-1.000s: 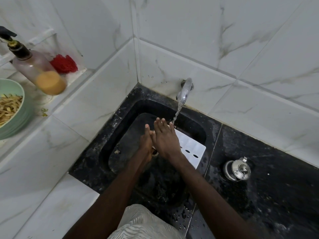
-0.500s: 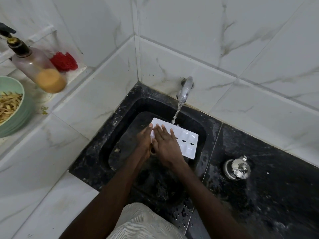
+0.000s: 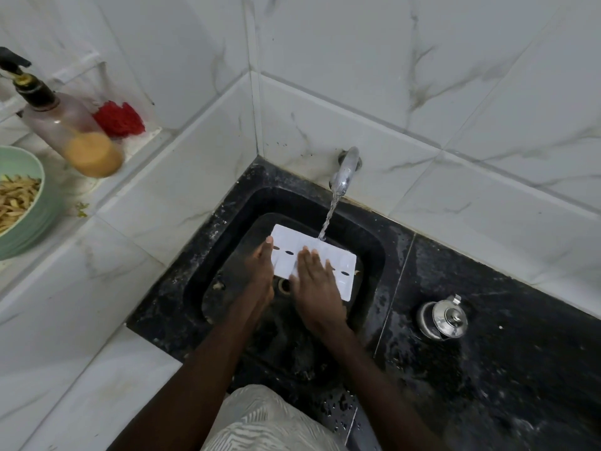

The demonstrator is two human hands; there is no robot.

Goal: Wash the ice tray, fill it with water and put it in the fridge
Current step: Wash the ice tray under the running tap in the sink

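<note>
Wet black counter (image 3: 520, 369) carries a small steel pot (image 3: 443, 320), perhaps a kettle.

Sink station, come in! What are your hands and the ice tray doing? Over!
Left hand grips ice tray edge; right hand flat on top. Tray under running tap, over sink. Nothing blocking.

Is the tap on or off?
On: a stream of water falls from the tap onto the white tray in the sink.
</note>
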